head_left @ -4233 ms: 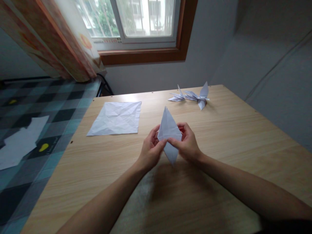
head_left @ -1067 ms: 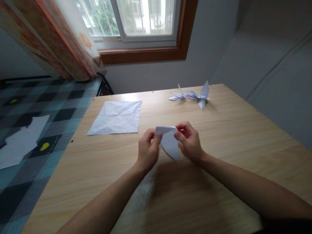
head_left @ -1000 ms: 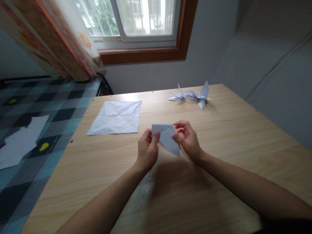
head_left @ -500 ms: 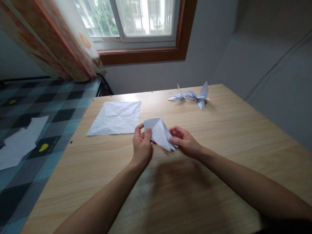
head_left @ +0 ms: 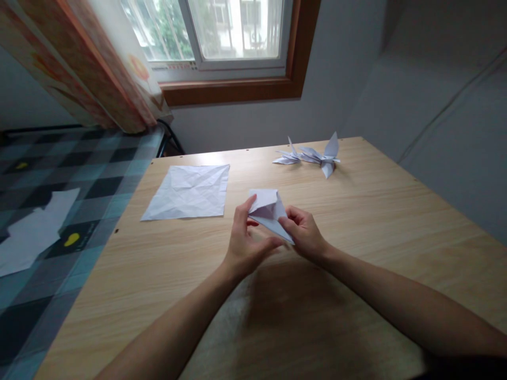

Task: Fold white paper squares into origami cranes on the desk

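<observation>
A folded white paper piece point(head_left: 268, 203) with layered flaps is held up between my hands, above the table. My left hand point(head_left: 245, 240) has its fingertips on the paper's left edge, and its thumb stretches along the lower edge toward the pointed bottom. My right hand point(head_left: 304, 232) pinches the right side, thumb on top and fingers curled behind. One flap at the top stands apart from the layer under it. How far the left fingers reach beneath the paper is hidden.
A creased white sheet point(head_left: 190, 192) lies flat on the wooden table point(head_left: 396, 227), behind and left of my hands. Folded paper flowers point(head_left: 327, 158) stand at the back right. Left of the table, white paper pieces point(head_left: 35, 232) rest on a checked cloth point(head_left: 43, 295).
The folded paper has turned in my hands, and a raised flap now faces me. My left hand has shifted right, with its thumb moved from the paper's face to its lower edge.
</observation>
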Tool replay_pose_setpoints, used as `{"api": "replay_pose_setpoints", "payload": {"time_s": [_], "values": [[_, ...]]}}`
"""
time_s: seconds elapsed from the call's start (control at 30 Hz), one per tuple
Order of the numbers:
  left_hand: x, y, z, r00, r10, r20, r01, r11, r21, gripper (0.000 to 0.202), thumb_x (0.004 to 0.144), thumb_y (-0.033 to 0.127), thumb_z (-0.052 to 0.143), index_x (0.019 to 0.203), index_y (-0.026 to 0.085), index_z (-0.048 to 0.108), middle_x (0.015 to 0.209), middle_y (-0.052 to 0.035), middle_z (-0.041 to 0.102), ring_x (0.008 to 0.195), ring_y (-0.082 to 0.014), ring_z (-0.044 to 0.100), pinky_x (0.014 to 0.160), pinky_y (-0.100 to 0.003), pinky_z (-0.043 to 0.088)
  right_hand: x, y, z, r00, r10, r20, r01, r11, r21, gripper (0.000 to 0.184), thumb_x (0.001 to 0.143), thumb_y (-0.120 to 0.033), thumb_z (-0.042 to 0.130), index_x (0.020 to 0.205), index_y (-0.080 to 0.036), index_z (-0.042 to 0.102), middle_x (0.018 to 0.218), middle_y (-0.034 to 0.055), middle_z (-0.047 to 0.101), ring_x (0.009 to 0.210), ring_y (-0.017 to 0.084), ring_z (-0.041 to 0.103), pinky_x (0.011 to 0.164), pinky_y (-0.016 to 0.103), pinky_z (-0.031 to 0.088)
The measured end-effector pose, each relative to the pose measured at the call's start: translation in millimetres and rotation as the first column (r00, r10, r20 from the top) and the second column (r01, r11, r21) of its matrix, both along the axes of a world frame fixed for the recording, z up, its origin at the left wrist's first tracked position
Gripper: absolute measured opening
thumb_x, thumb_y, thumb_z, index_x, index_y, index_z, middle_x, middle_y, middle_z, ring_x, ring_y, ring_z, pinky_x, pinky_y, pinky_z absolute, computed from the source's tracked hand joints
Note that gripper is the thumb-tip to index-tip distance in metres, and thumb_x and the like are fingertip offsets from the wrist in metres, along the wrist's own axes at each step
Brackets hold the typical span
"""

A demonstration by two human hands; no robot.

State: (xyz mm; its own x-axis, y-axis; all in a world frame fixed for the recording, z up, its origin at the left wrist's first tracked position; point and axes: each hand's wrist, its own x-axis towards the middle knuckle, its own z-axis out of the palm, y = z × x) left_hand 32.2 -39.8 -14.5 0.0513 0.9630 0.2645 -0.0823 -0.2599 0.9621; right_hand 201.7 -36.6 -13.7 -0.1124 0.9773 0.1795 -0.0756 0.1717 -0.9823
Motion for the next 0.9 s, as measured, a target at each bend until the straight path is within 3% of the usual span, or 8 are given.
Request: {"api": "replay_pose_setpoints", "payload": {"time_s": [0.1,0.2,0.4,0.53,0.63,0.7,0.77,0.9], "values": [[2.9,-1.3,-0.4,0.998,-0.06,-0.013,0.06,0.998,0.014,0.108,0.054,0.028,0.091,0.148,0.027,0.037,0.129,-0.0114,0.056,0.099,-0.023,0.061,0.077,-0.031,0.053,-1.3,-3.4,4.2,0.99,0.137,0.037,-0.138,0.99,0.017,0.023,0.082,-0.04,0.066,0.074,-0.019,0.063,0.068,-0.0013,0.057,0.064,0.014,0.05,0.06,0.026,0.04],[4.6,-0.5,3.2,0.989,-0.127,0.071,0.13,0.991,-0.04,0.1,0.069,0.032,0.082,0.152,0.028,0.025,0.121,-0.0084,0.059,0.093,-0.0205,0.062,0.078,-0.032,0.053,-1.1,-5.7,6.2,0.971,0.236,0.045,-0.236,0.972,-0.019,0.024,0.08,-0.038,0.065,0.071,-0.017,0.064,0.067,-0.0006,0.057,0.061,0.013,0.049,0.059,0.025,0.04],[-1.7,4.4,1.5,0.993,-0.116,0.004,0.116,0.993,-0.032,0.087,0.07,0.023,0.075,0.147,0.026,0.035,0.122,-0.0075,0.058,0.097,-0.0202,0.06,0.083,-0.034,0.051,8.4,-1.6,9.4,0.905,0.392,-0.165,-0.422,0.875,-0.236,0.02,0.068,-0.031,0.066,0.058,-0.016,0.058,0.05,-0.004,0.049,0.044,0.008,0.038,0.043,0.02,0.027],[-4.9,7.9,-2.8,0.994,-0.034,-0.108,0.04,0.998,0.057,0.079,0.066,0.017,0.072,0.14,0.026,0.044,0.131,-0.0096,0.055,0.104,-0.0215,0.059,0.08,-0.032,0.052,19.7,7.1,16.0,0.831,0.463,-0.308,-0.549,0.772,-0.321,0.013,0.059,-0.025,0.068,0.057,-0.016,0.059,0.049,-0.0029,0.055,0.04,0.008,0.042,0.038,0.02,0.029],[-3.6,8.0,-1.4,0.984,0.074,-0.16,-0.056,0.991,0.119,0.069,0.07,0.02,0.073,0.134,0.024,0.048,0.125,-0.01,0.059,0.099,-0.0201,0.061,0.077,-0.031,0.053,25.3,12.9,17.3,0.809,0.447,-0.381,-0.572,0.748,-0.336,0.012,0.061,-0.025,0.069,0.061,-0.016,0.061,0.048,-0.0026,0.057,0.038,0.01,0.045,0.038,0.021,0.034],[-2.1,5.2,1.5,0.951,0.212,-0.223,-0.159,0.959,0.232,0.059,0.074,0.023,0.074,0.128,0.023,0.052,0.122,-0.0096,0.06,0.098,-0.0198,0.062,0.079,-0.032,0.053,26.1,14.2,16.5,0.816,0.447,-0.366,-0.566,0.743,-0.356,0.017,0.065,-0.028,0.07,0.061,-0.016,0.06,0.047,-0.003,0.056,0.038,0.009,0.044,0.038,0.021,0.035],[-0.9,-0.1,4.9,0.89,0.33,-0.315,-0.185,0.892,0.412,0.051,0.078,0.02,0.071,0.126,0.023,0.054,0.12,-0.0092,0.061,0.101,-0.0206,0.062,0.083,-0.034,0.052,24.4,12.7,15.8,0.831,0.457,-0.317,-0.553,0.739,-0.385,0.021,0.069,-0.031,0.072,0.063,-0.016,0.06,0.047,-0.0035,0.054,0.039,0.008,0.043,0.038,0.021,0.032],[-0.4,-11.6,9.9,0.768,0.431,-0.474,-0.01,0.748,0.663,0.045,0.083,0.009,0.055,0.126,0.021,0.053,0.114,-0.0087,0.065,0.103,-0.0226,0.062,0.092,-0.041,0.047,18.7,6.2,17.8,0.825,0.508,-0.247,-0.565,0.733,-0.38,0.02,0.067,-0.029,0.078,0.071,-0.017,0.062,0.052,-0.0051,0.052,0.046,0.009,0.042,0.042,0.02,0.032]]}}
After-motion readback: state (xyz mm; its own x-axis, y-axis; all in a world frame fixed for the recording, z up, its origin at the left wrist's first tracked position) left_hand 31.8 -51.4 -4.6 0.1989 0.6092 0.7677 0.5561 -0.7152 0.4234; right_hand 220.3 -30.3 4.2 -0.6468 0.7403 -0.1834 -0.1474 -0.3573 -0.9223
